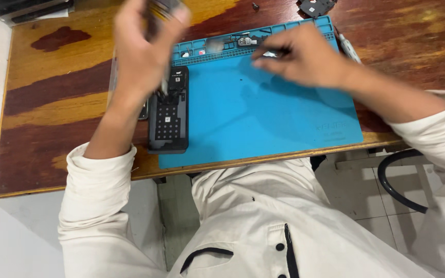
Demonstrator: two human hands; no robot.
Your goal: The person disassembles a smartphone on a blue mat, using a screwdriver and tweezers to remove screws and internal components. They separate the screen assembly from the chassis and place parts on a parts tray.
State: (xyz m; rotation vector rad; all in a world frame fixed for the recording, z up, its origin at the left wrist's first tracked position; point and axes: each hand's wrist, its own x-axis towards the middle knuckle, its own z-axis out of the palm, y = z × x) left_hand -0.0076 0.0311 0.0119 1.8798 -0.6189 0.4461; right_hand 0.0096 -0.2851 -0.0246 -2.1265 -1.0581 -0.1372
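My left hand (142, 49) is raised above the table's left part, its fingers closed on a dark flat object with a yellowish face (163, 10), blurred by motion. Below it a black rectangular tray with a grid of small holes (169, 121) lies on the left edge of a blue work mat (263, 118). My right hand (305, 56) hovers over the mat's far edge, fingers pinched on a thin dark tool (276, 53) near the mat's small compartments (222, 45).
The wooden table (52, 103) has a patchy brown top. A dark small part (315, 7) lies beyond the mat at the far edge. Dark flat items (27, 7) sit at the far left corner. A white pen-like tool (349, 49) lies right of the mat.
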